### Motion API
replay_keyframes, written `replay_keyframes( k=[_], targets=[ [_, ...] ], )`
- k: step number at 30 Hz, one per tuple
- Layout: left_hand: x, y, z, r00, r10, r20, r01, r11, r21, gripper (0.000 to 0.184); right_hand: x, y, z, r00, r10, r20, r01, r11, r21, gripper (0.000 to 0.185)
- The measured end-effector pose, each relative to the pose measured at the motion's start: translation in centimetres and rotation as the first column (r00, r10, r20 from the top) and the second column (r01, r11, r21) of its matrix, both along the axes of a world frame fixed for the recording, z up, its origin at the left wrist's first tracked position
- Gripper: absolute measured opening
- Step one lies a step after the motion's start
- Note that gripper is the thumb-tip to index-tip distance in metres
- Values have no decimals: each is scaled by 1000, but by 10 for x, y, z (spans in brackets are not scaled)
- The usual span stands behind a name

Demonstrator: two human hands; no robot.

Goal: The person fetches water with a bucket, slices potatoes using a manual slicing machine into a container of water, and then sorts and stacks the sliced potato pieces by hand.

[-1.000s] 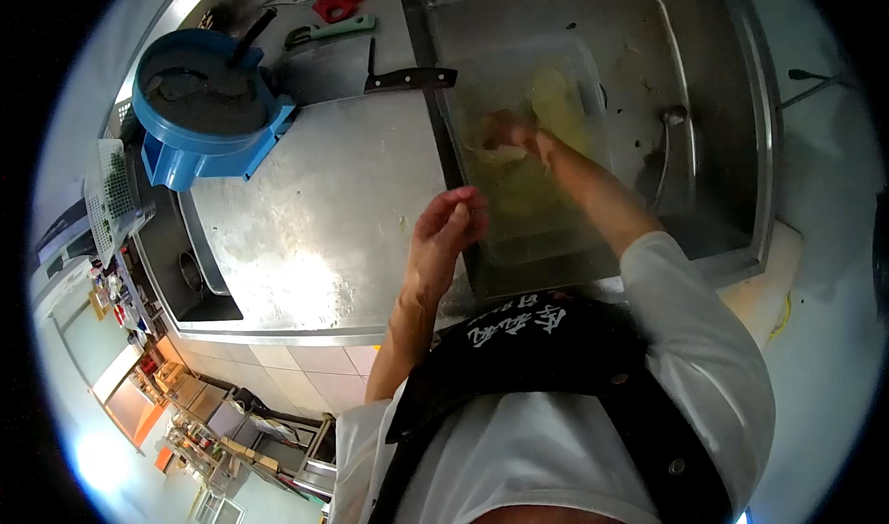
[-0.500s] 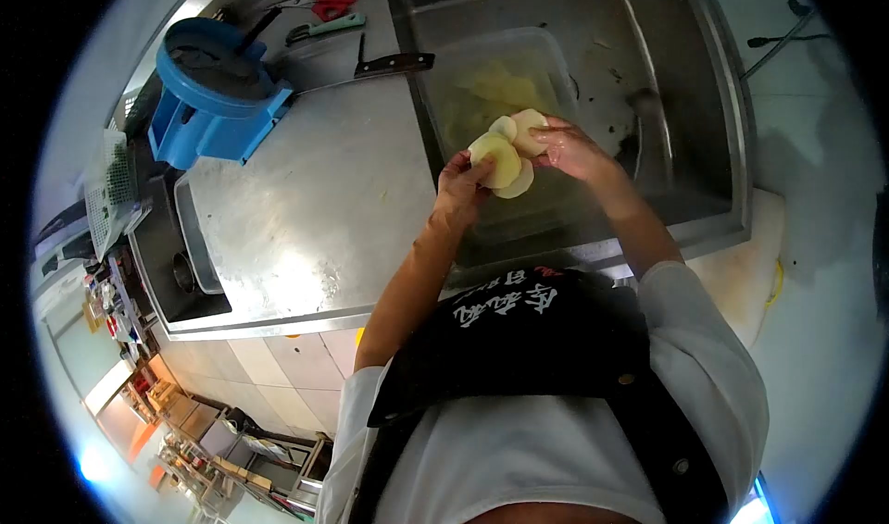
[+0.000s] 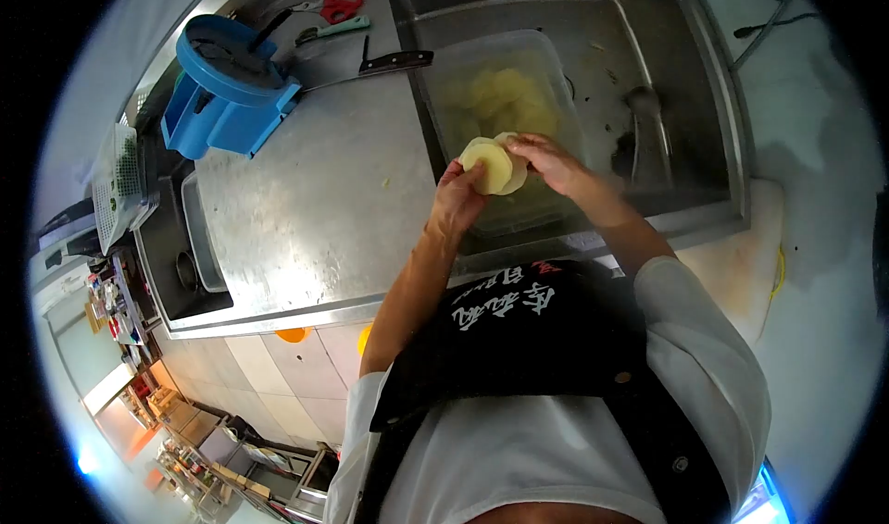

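Note:
Pale yellow round slices (image 3: 487,165) are stacked loosely between my two hands, above a clear plastic tub of water. My left hand (image 3: 460,191) grips them from the left, thumb on top. On the right side, my right hand (image 3: 548,160) has its fingers closed on the stack's edge. The tub (image 3: 558,107) stands in the metal sink, and more yellow slices (image 3: 509,98) lie in its water. Left of the tub, a cleaver with a dark handle (image 3: 396,62) rests at the steel counter's edge.
A blue slicer-like device (image 3: 231,107) stands on the steel counter (image 3: 306,181). Behind it lie red-handled scissors (image 3: 341,6) and a green-handled peeler (image 3: 343,27). A white perforated basket (image 3: 118,186) is at the far left. The sink's rim (image 3: 732,154) runs along the right.
Both hands came together over the tub, and my right hand left the water. Since then, the fanned slices have been drawn into a tighter stack. The camera view has shifted slightly.

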State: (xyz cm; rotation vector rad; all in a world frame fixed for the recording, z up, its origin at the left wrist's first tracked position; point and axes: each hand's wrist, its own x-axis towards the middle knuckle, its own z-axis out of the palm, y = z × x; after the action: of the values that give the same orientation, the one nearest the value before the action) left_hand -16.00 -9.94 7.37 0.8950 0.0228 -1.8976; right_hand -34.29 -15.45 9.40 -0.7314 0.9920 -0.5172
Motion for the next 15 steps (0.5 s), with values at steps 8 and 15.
replay_keyframes(
  k=[8,15],
  targets=[
    [-11,8,11,950,-111,292,61,983,174,22,-12,-4,-14,930,248,-270,-243,969,53,51],
    [-6,1,-3,927,-240,288,211,969,128,19,-35,-46,-75,911,159,-380,-153,987,45,46]
  ],
)
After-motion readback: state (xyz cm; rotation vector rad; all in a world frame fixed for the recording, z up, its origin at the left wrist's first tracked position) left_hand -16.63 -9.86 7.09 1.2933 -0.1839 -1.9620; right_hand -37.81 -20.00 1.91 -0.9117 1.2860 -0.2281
